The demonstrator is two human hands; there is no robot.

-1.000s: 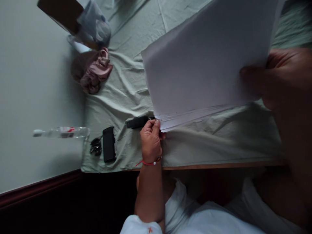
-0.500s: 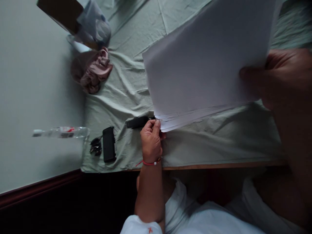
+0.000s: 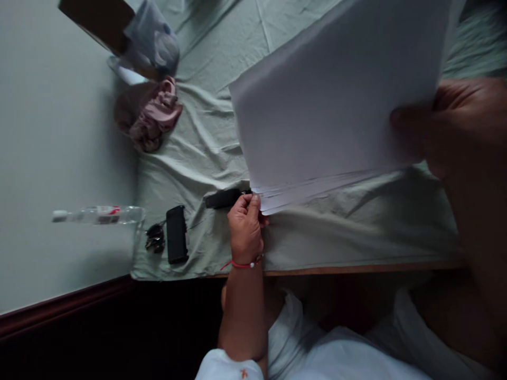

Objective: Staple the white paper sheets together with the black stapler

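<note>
A sheaf of white paper sheets (image 3: 328, 105) is held up at a slant over the cloth-covered table, its sheets fanned slightly along the near edge. My right hand (image 3: 455, 124) grips the right side, thumb on top and the other fingers mostly out of sight behind the sheets. At the near left corner, my left hand (image 3: 246, 221) pinches the paper between thumb and fingers, and a red string bracelet circles that wrist. Just beyond the left fingers lies a black oblong object (image 3: 222, 199) with a small metallic end by the paper's corner; its kind is unclear.
On the pale green cloth (image 3: 206, 158) to the left are a black rectangular case (image 3: 176, 234) and a small dark shiny bundle (image 3: 155, 238). A clear plastic bottle (image 3: 106, 214) stands by the wall. Farther back are crumpled pink cloth (image 3: 158, 113), a plastic bag (image 3: 152, 39) and a brown box (image 3: 99, 24).
Almost nothing differs. The far left corner of the paper has shifted very slightly left, while both hands keep their hold.
</note>
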